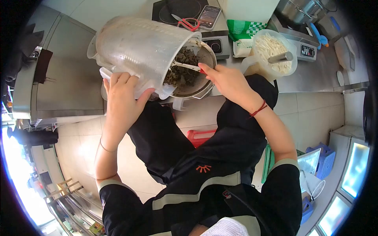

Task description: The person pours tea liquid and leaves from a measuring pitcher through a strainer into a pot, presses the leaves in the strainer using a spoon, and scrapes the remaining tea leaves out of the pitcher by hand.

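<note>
A large translucent ribbed pitcher [138, 47] lies tilted on its side, its mouth over a metal pot [205, 59]. Dark, wet leafy bits [185, 72] fill the mouth of the pitcher and the pot below it; where one ends and the other begins is hard to tell. My left hand [123, 92] is closed on the pitcher's near side, around its handle. In my right hand [230, 82] is the red handle of a white spatula [188, 66], whose far end reaches in among the leaves at the pitcher's rim.
Behind the pot are an induction cooker [175, 11], red scissors [189, 24] and a phone [209, 17]. To the right stand a green-and-white packet [242, 37], a tub of pale strips [273, 51] with a metal handle in it, and a steel pot [301, 11]. A red stool [201, 137] shows below.
</note>
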{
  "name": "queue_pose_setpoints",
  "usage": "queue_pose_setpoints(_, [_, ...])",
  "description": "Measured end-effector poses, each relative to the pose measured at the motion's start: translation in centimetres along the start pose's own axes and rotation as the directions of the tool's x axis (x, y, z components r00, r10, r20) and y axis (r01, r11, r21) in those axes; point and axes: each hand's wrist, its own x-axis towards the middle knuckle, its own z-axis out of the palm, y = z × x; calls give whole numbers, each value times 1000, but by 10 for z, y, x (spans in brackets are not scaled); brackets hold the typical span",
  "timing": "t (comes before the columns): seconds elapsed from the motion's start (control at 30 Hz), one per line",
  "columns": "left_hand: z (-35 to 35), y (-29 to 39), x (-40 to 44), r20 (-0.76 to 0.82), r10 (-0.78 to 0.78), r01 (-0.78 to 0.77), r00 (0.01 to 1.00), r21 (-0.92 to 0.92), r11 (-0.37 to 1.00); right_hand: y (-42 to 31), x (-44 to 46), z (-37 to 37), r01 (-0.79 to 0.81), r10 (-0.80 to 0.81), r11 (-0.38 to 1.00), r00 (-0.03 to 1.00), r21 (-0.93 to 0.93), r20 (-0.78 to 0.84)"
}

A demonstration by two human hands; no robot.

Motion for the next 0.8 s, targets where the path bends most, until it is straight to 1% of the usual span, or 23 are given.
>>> queue_pose_setpoints(0.03, [1, 1, 0, 16, -26, 26, 1000, -40, 999, 3, -5, 8, -5, 6, 999, 999, 42, -36])
queue_pose_setpoints(0.07, [1, 2, -1, 19, -21, 21, 1000, -37, 999, 4, -9, 11, -8, 15, 996, 997, 85, -73])
queue_pose_setpoints(0.13, [2, 5, -2, -51, -1, -1, 999, -44, 999, 3, -14, 12, -18, 24, 998, 996, 68, -91])
queue_pose_setpoints(0.17, [3, 5, -2, -46, 5, -7, 999, -41, 999, 2, -16, 13, -25, 30, 998, 994, 49, -105])
queue_pose_setpoints(0.23, [3, 5, -1, -79, 1, -7, 997, -77, 997, -3, -17, 1, -45, 52, 995, 995, 91, -82])
queue_pose_setpoints(0.3, [0, 0, 1, -71, -2, -5, 997, -102, 995, -8, -13, -12, -76, 84, 988, 995, 133, -57])
queue_pose_setpoints(0.37, [0, -5, 2, -57, -1, -6, 998, -131, 991, -11, 4, -15, 35, -17, 994, 986, 106, -168])
queue_pose_setpoints(0.43, [1, -12, 4, -106, 4, -20, 994, -147, 989, -20, 32, -6, 113, -61, 981, 951, 158, -302])
queue_pose_setpoints(0.47, [1, -16, 3, -43, -59, 52, 997, -157, 986, -27, 49, -3, 79, -20, 977, 959, 199, -282])
queue_pose_setpoints(0.5, [1, -16, 4, -40, -48, 41, 998, -155, 987, -34, 68, -1, 48, 16, 970, 965, 237, -263])
queue_pose_setpoints(0.57, [1, -14, 6, -62, -131, 118, 989, -182, 976, -42, 112, 18, 148, -69, 972, 924, 183, -376])
queue_pose_setpoints(0.63, [1, -9, 7, -61, -124, 113, 990, -165, 980, -40, 155, 42, 245, -174, 960, 901, 135, -398])
queue_pose_setpoints(0.67, [0, -7, 7, -63, -128, 117, 990, -153, 981, -36, 168, 52, 245, -173, 960, 900, 136, -401])
queue_pose_setpoints(0.7, [-1, -3, 6, -63, -127, 116, 990, -150, 982, -35, 175, 53, 291, -157, 942, 823, 168, -546])
queue_pose_setpoints(0.73, [-2, 1, 6, -88, -85, 75, 992, -115, 991, -34, 180, 57, 342, -129, 920, 726, 192, -675])
queue_pose_setpoints(0.77, [-3, 4, 5, -111, -44, 35, 993, -82, 996, -31, 177, 64, 344, -130, 919, 726, 192, -675])
queue_pose_setpoints(0.8, [-2, 6, 3, -114, -45, 36, 992, -83, 996, -27, 158, 60, 228, -97, 959, 824, 170, -559])
